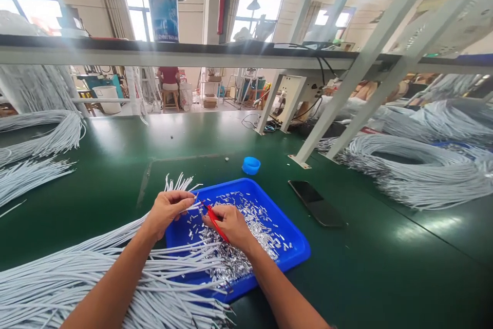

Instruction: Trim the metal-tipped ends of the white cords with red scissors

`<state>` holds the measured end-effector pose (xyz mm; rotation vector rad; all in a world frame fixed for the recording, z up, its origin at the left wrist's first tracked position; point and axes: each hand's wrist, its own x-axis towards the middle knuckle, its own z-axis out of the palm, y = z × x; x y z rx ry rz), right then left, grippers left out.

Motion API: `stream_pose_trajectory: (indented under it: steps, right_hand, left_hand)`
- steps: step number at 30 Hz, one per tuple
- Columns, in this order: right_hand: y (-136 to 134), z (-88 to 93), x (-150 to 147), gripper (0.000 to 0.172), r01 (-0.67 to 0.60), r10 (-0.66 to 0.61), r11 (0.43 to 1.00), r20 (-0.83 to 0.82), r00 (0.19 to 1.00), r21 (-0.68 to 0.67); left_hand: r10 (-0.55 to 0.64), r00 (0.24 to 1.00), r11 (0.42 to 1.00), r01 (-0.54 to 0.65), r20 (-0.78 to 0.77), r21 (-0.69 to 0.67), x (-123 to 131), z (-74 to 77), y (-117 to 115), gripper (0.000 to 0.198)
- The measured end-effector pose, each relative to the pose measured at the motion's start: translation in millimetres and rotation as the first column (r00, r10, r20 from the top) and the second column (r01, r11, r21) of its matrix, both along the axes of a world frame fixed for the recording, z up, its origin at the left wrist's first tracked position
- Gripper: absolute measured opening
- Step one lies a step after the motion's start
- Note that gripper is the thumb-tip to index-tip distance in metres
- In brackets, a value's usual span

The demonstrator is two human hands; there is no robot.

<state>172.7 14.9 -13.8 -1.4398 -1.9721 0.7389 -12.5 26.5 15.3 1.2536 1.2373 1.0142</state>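
Observation:
My left hand [168, 209] is closed, thumb and fingers pinching the end of a white cable [195, 206]. In my right hand [232, 225] are small red-handled pliers [216, 224], their dark tip close to that cable end. Both hands are over a blue tray [295, 239], which holds a heap of small shiny metal pieces [265, 234]. A thick bundle of white cables [77, 280] runs in from the left under my left forearm. Some of its ends lie over the tray; other cable ends [179, 182] stick up behind my left hand.
Beyond the tray sits a blue round cap [251, 165]. A black phone [316, 203] lies to its right on the green table [185, 136]. Coiled cables [435, 165] lie at the right, more cables [42, 134] at the left. Metal posts [327, 108] rise from the table. A person [169, 77] sits far behind.

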Motion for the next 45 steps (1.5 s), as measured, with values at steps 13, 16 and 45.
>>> stream_pose_trajectory:
  steps: [13, 16, 45]
  right_hand:
    - [-0.8, -7.7, -3.3, 0.040, -0.013, 0.013, 1.000, -0.048, 0.999, -0.005]
    - [-1.2, -9.7, -5.3, 0.040, 0.022, -0.022, 0.999, -0.005, 1.000, 0.048]
    - [2.0, -2.7, -13.1, 0.024, -0.181, -0.120, 0.943, -0.793, 0.598, -0.278]
  left_hand:
    - [0.055, 0.949, 0.934, 0.060, -0.310, 0.351, 1.9, -4.2, -1.0, 0.016]
    - [-0.021, 0.982, 0.966, 0.069, -0.188, 0.249, 2.0, -5.1, -2.7, 0.022]
    - [-0.240, 0.971, 0.963, 0.238, 0.000, -0.127, 5.1, -9.1, -0.8, 0.031]
